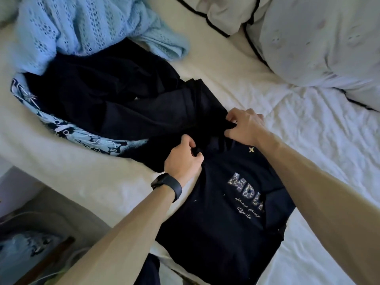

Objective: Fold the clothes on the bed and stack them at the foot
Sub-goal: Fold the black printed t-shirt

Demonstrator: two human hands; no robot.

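Left hand (183, 159) and right hand (244, 126) each pinch the neck end of a dark navy T-shirt with printed lettering (226, 223).
Shirt lies flat at 6 o'clock from the hands on the white quilted bed cover (308, 130). Heap of dark clothes (113, 95) and pale blue knitted garment (72, 27) at 10 o'clock; white black-piped pillow (318, 44) at 2 o'clock.

shirt (222, 202) navy, leopard-print letters | knit (82, 27) pale blue, openwork | sheet (308, 130) white | watch (167, 185) black

Navy printed T-shirt (222, 223): spread face up on white bed (308, 130). Dark navy garments (107, 95): crumpled heap touching its collar. Pale-blue openwork knit (82, 27), blue patterned cloth (82, 136): bunched beside heap.
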